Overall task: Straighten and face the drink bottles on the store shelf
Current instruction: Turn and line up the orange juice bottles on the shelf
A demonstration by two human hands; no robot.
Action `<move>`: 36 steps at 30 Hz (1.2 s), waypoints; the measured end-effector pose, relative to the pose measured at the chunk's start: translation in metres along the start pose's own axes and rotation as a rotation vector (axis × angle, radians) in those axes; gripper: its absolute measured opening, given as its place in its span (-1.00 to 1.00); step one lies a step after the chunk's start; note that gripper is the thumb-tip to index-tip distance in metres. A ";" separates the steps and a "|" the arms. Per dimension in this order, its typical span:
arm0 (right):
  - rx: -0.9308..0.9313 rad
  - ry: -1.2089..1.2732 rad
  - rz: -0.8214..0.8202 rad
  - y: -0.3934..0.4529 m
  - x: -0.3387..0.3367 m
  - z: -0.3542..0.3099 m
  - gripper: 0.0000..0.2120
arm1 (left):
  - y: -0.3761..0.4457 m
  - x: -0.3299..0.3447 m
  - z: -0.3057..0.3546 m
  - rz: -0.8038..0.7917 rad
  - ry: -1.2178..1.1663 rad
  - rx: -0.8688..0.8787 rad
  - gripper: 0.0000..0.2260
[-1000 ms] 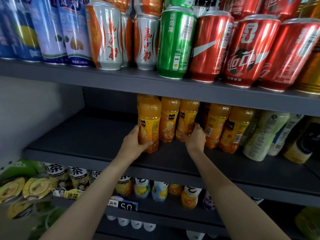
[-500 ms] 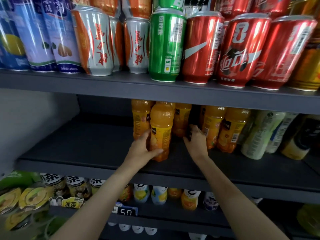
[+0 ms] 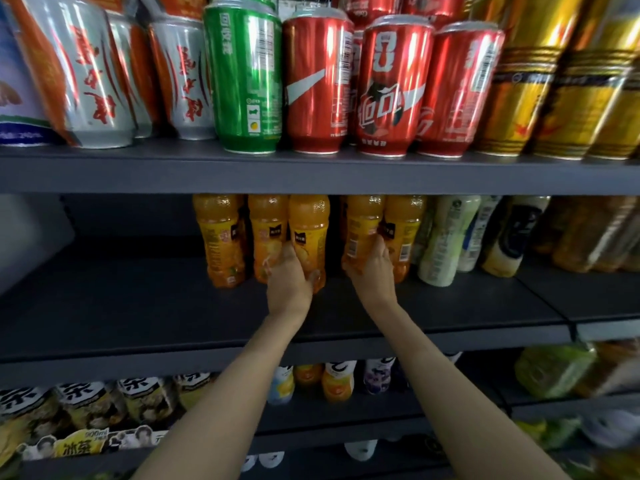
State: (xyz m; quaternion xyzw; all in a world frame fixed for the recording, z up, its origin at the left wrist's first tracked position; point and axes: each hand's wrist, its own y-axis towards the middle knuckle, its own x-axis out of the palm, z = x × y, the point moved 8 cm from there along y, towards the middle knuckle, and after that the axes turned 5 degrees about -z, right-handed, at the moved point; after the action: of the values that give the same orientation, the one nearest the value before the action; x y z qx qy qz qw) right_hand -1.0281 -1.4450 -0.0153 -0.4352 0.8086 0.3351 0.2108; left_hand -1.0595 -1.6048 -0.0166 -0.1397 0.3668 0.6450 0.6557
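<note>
Orange juice bottles are being handled on the dark grey middle shelf, set well back from its front edge. The third orange bottle from the left is being gripped low on its body by the left hand, fingers curled round it. The fourth orange bottle is being gripped near its base by the right hand, thumb and fingers wrapped round the label. Two more orange bottles are being left standing just beside the left hand, touching one another, and a fifth is being crowded against the right hand's bottle. Pale green and white bottles are being leaned just to the right, tilted. Directly above, the edge of the upper shelf is hiding every bottle's cap. A green can, red cans, orange-and-silver cans and gold cans are being carried on it. Below, tea bottles and small bottles are being partly hidden by both forearms.
</note>
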 end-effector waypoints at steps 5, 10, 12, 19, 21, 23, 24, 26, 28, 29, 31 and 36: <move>0.135 0.064 0.012 0.019 0.004 -0.004 -0.37 | 0.003 0.004 0.004 0.062 -0.020 -0.014 -0.56; 0.211 -0.052 0.007 0.030 0.002 -0.001 -0.38 | 0.008 0.010 0.002 0.091 -0.002 -0.033 -0.58; 0.187 -0.060 -0.004 0.032 0.002 0.000 -0.37 | 0.011 0.013 0.003 0.116 0.011 -0.029 -0.62; 0.009 -0.033 -0.055 0.029 -0.004 0.001 -0.49 | 0.013 0.018 0.006 0.125 0.027 -0.087 -0.52; -0.042 0.002 -0.087 0.024 -0.008 0.000 -0.51 | 0.008 0.018 0.005 0.140 -0.009 -0.072 -0.55; -0.091 0.028 -0.133 0.020 -0.012 0.002 -0.50 | -0.002 0.019 0.002 0.172 -0.073 -0.079 -0.55; -0.118 0.032 -0.158 0.017 -0.014 0.003 -0.49 | -0.007 0.020 -0.001 0.185 -0.102 -0.089 -0.51; -0.170 0.050 -0.215 0.012 -0.019 0.006 -0.49 | -0.021 0.021 -0.006 0.217 -0.147 -0.103 -0.46; -0.204 0.106 -0.266 0.008 -0.025 0.007 -0.49 | -0.032 0.017 -0.004 0.248 -0.185 -0.062 -0.50; -0.205 0.153 -0.304 0.005 -0.028 0.007 -0.49 | -0.039 0.016 0.003 0.224 -0.204 -0.023 -0.53; -0.170 0.312 -0.429 -0.003 -0.031 0.011 -0.52 | -0.049 0.025 0.023 0.014 -0.268 0.050 -0.53; 0.007 0.790 -0.730 -0.033 -0.035 0.009 -0.67 | -0.072 0.033 0.043 -0.392 -0.490 -0.021 -0.59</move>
State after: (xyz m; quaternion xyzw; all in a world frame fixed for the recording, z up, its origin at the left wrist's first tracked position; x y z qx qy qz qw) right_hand -0.9808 -1.4315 -0.0111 -0.7802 0.6236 0.0480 -0.0050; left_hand -0.9813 -1.5612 -0.0294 -0.0547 0.1572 0.5247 0.8349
